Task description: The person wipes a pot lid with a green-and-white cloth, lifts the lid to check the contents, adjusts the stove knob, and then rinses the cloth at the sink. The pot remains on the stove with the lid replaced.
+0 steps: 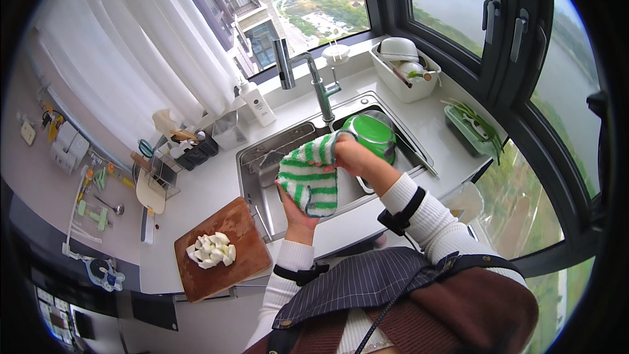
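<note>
A green-and-white striped cloth (312,177) is spread between my two hands above the front of the double-bowl steel sink (259,177). My left hand (297,215) supports it from below, most of its fingers hidden behind the fabric. My right hand (350,156) grips the cloth's upper right edge, fingertips showing against the stripes. Beyond my right hand, a green bowl-like vessel (369,130) rests in the right-hand basin. Left of the sink lies a wooden cutting board (245,241) bearing a heap of cut white vegetable pieces (212,250).
The faucet (322,96) rises behind the sink, beside a white pump bottle (258,105). A white tub (408,86) of kitchenware stands back right. Nearer is a pale green container (467,130) with green stalks. Utensil holders (196,150) and a knife rack (162,174) line the left wall.
</note>
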A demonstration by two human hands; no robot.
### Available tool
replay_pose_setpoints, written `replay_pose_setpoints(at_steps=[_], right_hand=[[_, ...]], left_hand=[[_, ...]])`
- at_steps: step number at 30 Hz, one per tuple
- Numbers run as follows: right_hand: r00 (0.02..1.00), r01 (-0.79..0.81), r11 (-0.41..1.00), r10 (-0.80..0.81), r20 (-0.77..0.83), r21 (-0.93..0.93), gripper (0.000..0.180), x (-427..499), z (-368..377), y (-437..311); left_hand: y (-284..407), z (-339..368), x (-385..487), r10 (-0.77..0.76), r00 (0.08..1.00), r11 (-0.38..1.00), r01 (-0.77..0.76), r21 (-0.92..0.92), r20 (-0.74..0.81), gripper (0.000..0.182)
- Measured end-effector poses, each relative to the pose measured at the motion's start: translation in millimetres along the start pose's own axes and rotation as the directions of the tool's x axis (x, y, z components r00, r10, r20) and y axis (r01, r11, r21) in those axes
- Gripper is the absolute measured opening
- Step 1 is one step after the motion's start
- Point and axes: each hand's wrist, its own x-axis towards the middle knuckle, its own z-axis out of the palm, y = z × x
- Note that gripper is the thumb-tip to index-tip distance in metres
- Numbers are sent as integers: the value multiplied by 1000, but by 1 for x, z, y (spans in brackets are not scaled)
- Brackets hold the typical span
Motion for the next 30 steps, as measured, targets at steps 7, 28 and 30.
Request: replay_pose_setpoints(at_steps=[7,28,30], right_hand=[[938,-180,983,178,299,-19,32,-25,-66,0],[991,-78,997,80,-111,23,10,-71,-90,3],[986,-6,976,-31,-165,-219,12,-76,-88,-15]], left_hand=[[4,11,-22,-227,972,941,202,270,64,59],[-1,27,-30,-329,938,740,181,648,113,46],[1,30,-32,-303,942,716,125,687,144,46]])
